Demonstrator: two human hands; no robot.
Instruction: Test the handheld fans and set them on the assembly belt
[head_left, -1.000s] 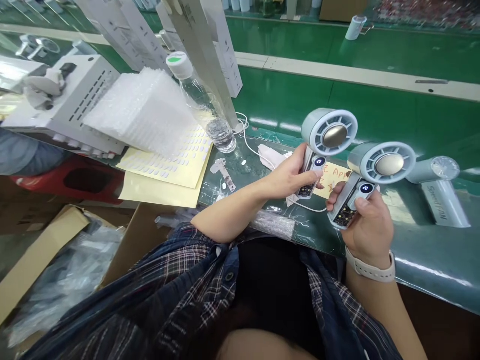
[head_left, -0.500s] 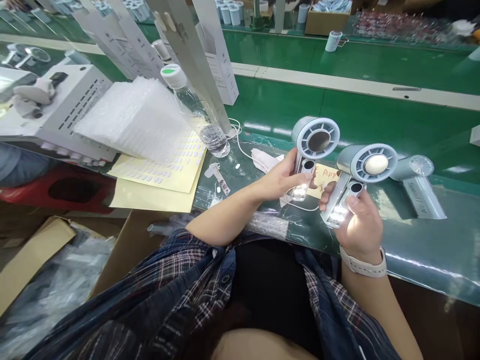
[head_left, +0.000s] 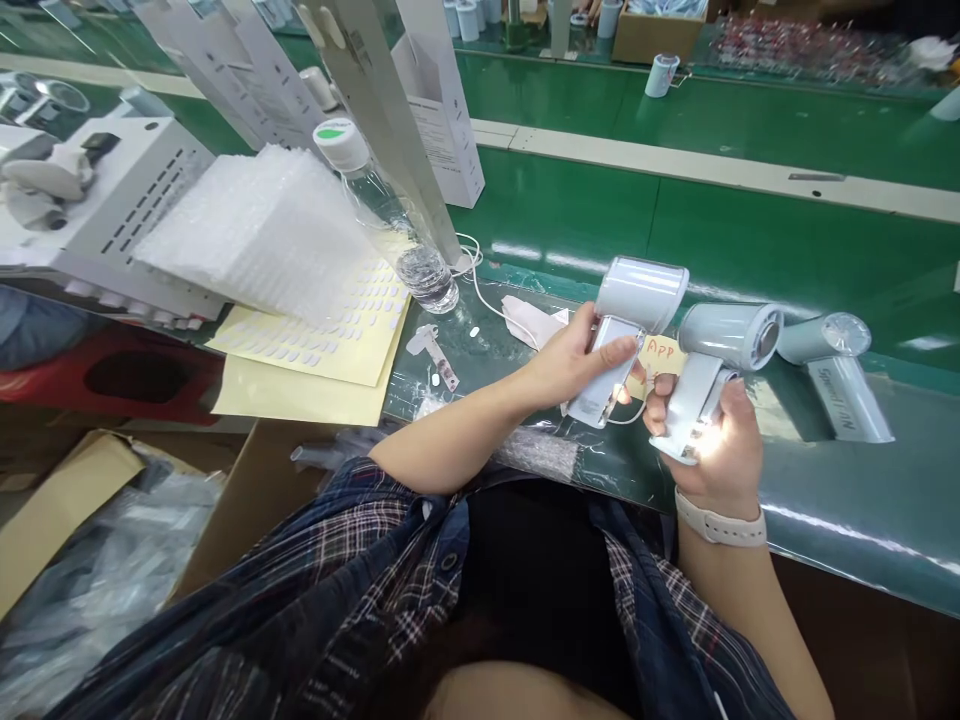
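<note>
Gripping two pale blue handheld fans above a dark green counter, a person keeps the hands apart, each closed around one handle. A knock looks the likeliest mishap: the heads of the left fan and the right fan sit side by side, and a small inward turn of either wrist could bring them together. A loosened grip could send one down onto the counter, where a third fan lies to the right and a white cable trails, a possible snag. The left hand wraps its handle, thumb laid across the upper part, forearm slanting in from the lower left. The right hand, a pale strap at the wrist, cradles its handle with curled fingers on one side and thumb on the other, bright light glowing against the palm.
</note>
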